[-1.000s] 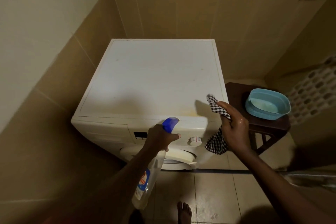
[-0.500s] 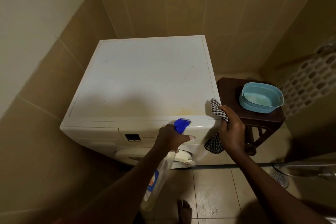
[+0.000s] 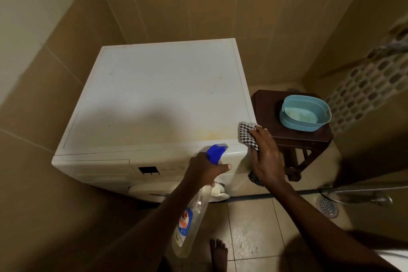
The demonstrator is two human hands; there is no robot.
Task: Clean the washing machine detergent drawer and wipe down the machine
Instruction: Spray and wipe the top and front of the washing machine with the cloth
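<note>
At the washer's [image 3: 163, 95] near right corner, my right hand [image 3: 268, 159] presses the cloth [image 3: 247, 133] (left hand [image 3: 206, 169] clamps the spray bottle [image 3: 192, 216]); the yellow stain [image 3: 212, 134] lies at nine o'clock.

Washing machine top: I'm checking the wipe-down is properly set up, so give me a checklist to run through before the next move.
1. Checkered cloth in right hand, pressed on the machine's front right corner: ok.
2. Spray bottle gripped in left hand: ok.
3. Nozzle aimed at the machine: cannot tell.
4. Yellowish stain near the front right of the washing machine top wiped off: not ok.
5. Detergent drawer shut: ok.
6. Blue basin on the dark stool holds liquid: ok.
</note>
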